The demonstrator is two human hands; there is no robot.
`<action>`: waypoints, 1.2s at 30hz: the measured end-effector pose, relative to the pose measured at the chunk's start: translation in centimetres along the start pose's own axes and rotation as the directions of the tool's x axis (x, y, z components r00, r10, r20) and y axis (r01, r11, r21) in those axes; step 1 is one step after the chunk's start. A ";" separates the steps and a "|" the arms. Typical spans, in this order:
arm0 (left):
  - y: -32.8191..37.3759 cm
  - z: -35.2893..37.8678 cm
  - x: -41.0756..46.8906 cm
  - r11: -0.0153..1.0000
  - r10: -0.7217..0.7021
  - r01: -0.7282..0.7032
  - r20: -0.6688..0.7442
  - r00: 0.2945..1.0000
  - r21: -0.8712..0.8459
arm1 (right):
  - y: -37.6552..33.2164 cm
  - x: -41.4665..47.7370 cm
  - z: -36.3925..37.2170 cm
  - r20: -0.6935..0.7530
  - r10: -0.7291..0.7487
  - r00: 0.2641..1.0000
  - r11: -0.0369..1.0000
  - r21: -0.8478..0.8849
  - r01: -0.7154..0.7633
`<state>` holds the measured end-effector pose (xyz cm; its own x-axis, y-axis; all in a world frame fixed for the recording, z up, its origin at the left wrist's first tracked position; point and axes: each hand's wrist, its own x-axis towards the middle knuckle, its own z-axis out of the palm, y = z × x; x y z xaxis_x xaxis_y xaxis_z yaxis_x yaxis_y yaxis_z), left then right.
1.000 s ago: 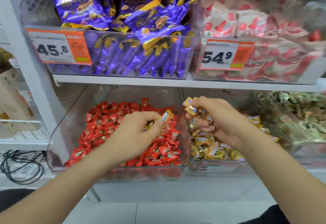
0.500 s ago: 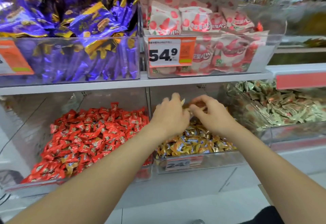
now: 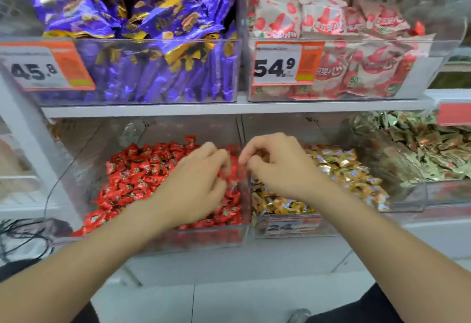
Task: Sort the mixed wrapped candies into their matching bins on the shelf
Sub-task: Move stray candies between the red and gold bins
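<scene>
White shelf board [image 3: 229, 107] on a white upright post [image 3: 28, 139], pale tiled floor [image 3: 229, 302] below, black cables [image 3: 17, 236] tangled at lower left.

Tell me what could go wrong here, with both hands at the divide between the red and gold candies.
1. The left hand and right hand work close together at the wall between bins; a dropped piece could land among the wrong candies.
2. The red candies are heaped against the front of the red bin; digging may push some over.
</scene>
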<state>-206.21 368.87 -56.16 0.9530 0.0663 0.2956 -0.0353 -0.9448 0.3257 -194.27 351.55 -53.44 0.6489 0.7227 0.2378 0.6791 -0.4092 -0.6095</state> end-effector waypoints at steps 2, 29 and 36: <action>-3.5 -1.5 -1.2 0.987 -0.159 0.155 0.195 0.968 0.034 | -2.1 0.7 2.3 0.047 -0.108 0.993 0.993 -0.049 0.110; -12.5 -4.9 -4.9 0.831 -0.531 0.150 0.681 0.505 0.536 | -5.5 6.9 15.1 0.720 -0.233 0.654 0.870 -0.147 0.472; -12.1 -4.2 -5.1 0.840 -0.537 0.297 0.620 0.572 0.454 | -4.4 6.0 16.1 0.699 -0.195 0.688 0.755 -0.340 0.560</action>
<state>-211.88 381.36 -57.82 0.7504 0.3462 -0.5630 0.3898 -0.9197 -0.0461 -198.89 366.71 -61.50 0.0738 0.9664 -0.2463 0.9931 -0.0937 -0.0700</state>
